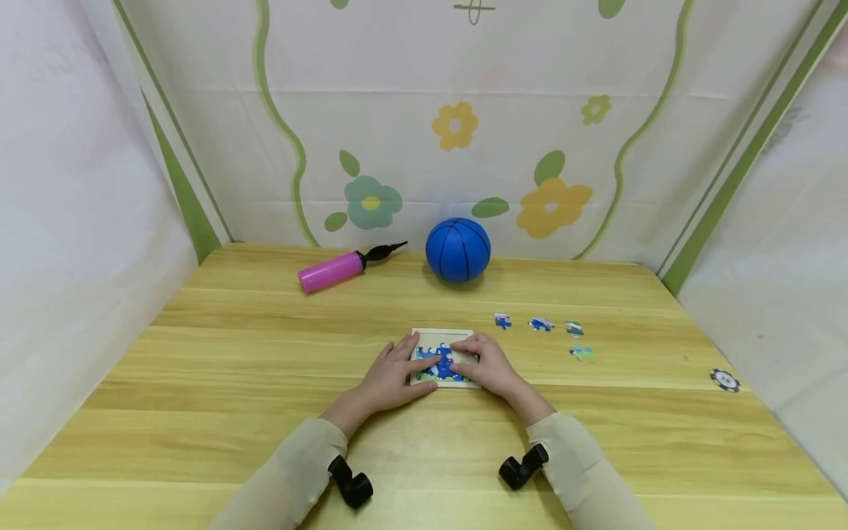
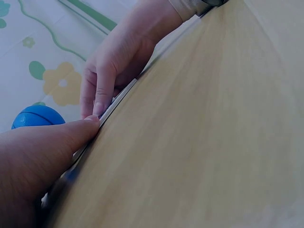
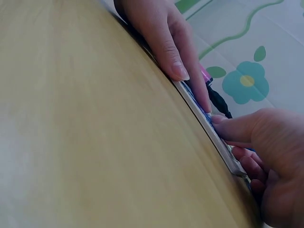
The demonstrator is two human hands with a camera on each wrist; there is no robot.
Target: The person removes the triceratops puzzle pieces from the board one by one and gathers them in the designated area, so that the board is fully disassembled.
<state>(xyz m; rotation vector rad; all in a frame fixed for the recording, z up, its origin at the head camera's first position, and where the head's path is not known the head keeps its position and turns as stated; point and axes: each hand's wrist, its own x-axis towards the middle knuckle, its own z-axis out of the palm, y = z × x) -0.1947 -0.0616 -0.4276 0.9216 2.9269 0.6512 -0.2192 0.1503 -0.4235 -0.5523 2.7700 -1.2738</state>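
Observation:
A small jigsaw puzzle tray (image 1: 442,333) with a pale rim lies on the table, partly filled with blue and green pieces. My left hand (image 1: 392,374) rests over its left side, fingers spread and fairly straight, the index fingertip on the pieces. From the right, my right hand (image 1: 492,366) pinches a blue puzzle piece (image 1: 444,359) at its edge between thumb and index finger. In the right wrist view, the right thumb (image 3: 228,126) lies on the tray's top side, with the other fingers curled. The hands hide part of the pieces.
Several loose puzzle pieces (image 1: 540,324) lie right of the tray. Behind stand a blue ball (image 1: 458,250) and a pink hand pump (image 1: 331,271) with a black nozzle. A round black-and-white chip (image 1: 725,380) lies near the right table edge. Patterned cloth hangs behind and at the sides.

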